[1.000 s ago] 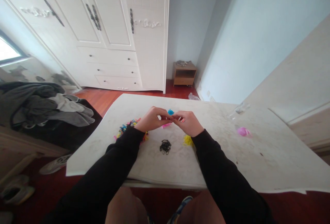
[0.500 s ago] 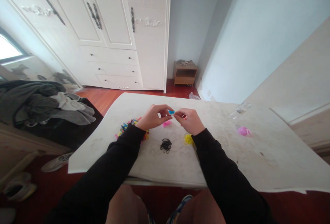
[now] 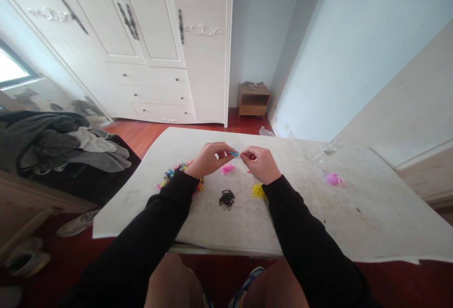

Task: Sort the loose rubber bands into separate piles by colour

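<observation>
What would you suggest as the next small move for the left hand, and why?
I would probably bring the left hand back to the mixed pile, since several colours lie jumbled there, while the black pile, yellow pile and pink pile each show one colour.

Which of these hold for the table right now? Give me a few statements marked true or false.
1. The black pile is nearer the person than the pink pile. True.
2. The yellow pile is beside the left hand. False: it is by the right hand.
3. The left arm partly hides the mixed-colour pile. True.
4. The black pile is covered by a hand. False: it lies uncovered between the forearms.
</observation>
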Motion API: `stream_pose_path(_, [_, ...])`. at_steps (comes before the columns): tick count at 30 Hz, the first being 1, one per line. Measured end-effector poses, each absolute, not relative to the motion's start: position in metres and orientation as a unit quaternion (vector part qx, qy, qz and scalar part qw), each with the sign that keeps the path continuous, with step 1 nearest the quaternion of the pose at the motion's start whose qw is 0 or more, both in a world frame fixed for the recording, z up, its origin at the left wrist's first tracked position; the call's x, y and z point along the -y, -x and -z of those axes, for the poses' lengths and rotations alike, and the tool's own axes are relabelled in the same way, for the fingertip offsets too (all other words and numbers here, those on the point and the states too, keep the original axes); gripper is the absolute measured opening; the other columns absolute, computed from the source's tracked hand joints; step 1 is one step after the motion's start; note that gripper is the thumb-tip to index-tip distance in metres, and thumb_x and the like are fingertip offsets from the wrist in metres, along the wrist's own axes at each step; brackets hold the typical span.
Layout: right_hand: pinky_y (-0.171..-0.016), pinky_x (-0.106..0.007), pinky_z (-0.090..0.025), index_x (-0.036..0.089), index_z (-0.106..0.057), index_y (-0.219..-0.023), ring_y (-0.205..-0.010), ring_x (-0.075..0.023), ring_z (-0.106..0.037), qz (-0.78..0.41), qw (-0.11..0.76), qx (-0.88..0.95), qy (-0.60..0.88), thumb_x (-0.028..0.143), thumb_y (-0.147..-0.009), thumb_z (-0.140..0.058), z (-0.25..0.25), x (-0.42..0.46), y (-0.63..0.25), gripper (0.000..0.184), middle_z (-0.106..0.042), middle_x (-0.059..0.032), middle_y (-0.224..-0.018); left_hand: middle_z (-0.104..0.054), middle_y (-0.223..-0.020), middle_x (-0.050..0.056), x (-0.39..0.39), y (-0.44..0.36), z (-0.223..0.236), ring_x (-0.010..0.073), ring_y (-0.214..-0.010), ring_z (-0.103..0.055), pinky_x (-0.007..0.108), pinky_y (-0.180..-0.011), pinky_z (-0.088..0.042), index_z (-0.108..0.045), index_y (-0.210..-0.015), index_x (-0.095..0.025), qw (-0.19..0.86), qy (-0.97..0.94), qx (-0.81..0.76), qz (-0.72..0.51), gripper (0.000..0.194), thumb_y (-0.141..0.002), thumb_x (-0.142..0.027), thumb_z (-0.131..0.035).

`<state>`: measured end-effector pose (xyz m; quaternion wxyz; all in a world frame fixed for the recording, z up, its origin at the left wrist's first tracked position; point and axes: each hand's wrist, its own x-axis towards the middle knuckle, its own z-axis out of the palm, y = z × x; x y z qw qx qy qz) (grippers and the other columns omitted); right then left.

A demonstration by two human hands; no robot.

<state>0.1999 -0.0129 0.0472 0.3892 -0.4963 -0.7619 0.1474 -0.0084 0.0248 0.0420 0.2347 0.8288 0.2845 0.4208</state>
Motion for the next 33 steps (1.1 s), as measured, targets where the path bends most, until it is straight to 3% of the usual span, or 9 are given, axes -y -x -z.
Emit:
stream_pose_path(11, [-0.068,-0.029,-0.043,0.020,-0.070,-0.078,-0.069,-0.0158,-0.062,-0.166,0.378,0.752,0.513,0.026,-0.087,-0.063,-0.050,0.015,-0.198,0.012,-0.072,-0.0012,-0.076,-0.066,-0.073,0.003,-0.024,0.009,-0.044,0.0098,-0.062,-0.061,0.020,-0.059,-0.048,-0.074,-0.079,-0.014,0.271,-0.815,-0.281,-0.428,0.011,-0.087,-0.017,-0.067])
stream_pose_path(20, [-0.068,-0.031,-0.044,0.022,-0.060,-0.070,-0.067,-0.0172,-0.059,-0.082,0.491,0.626,0.600,0.026,-0.084,-0.059,-0.056,0.016,-0.205,0.014,-0.066,-0.0002,-0.072,-0.063,-0.072,0.002,-0.023,0.008,-0.047,0.0091,-0.058,-0.059,0.021,-0.054,-0.048,-0.074,-0.076,-0.014,0.319,-0.777,-0.287,-0.460,0.010,-0.084,-0.016,-0.069])
stream_pose_path(23, [-0.068,-0.031,-0.044,0.022,-0.061,-0.072,-0.066,-0.0172,-0.059,-0.101,0.487,0.640,0.586,0.028,-0.083,-0.059,-0.055,0.015,-0.204,0.014,-0.066,-0.0002,-0.071,-0.063,-0.072,0.002,-0.022,0.007,-0.047,0.0084,-0.055,-0.059,0.021,-0.053,-0.048,-0.073,-0.076,-0.014,0.326,-0.770,-0.286,-0.468,0.010,-0.084,-0.016,-0.068])
stream_pose_path(29, [-0.066,-0.029,-0.043,0.021,-0.057,-0.068,-0.063,-0.0157,-0.057,-0.116,0.503,0.647,0.560,0.027,-0.083,-0.058,-0.054,0.013,-0.206,0.016,-0.062,0.0007,-0.066,-0.064,-0.074,0.003,-0.027,0.014,-0.044,0.0102,-0.060,-0.059,0.022,-0.055,-0.048,-0.073,-0.077,-0.014,0.285,-0.781,-0.311,-0.460,0.010,-0.085,-0.017,-0.067])
stream_pose_path(33, [-0.065,-0.029,-0.043,0.021,-0.056,-0.068,-0.062,-0.0153,-0.058,-0.115,0.495,0.649,0.566,0.026,-0.082,-0.058,-0.055,0.014,-0.208,0.015,-0.062,0.0012,-0.066,-0.066,-0.071,0.002,-0.030,0.018,-0.045,0.0099,-0.061,-0.057,0.022,-0.060,-0.045,-0.074,-0.075,-0.015,0.229,-0.841,-0.311,-0.380,0.012,-0.083,-0.012,-0.066])
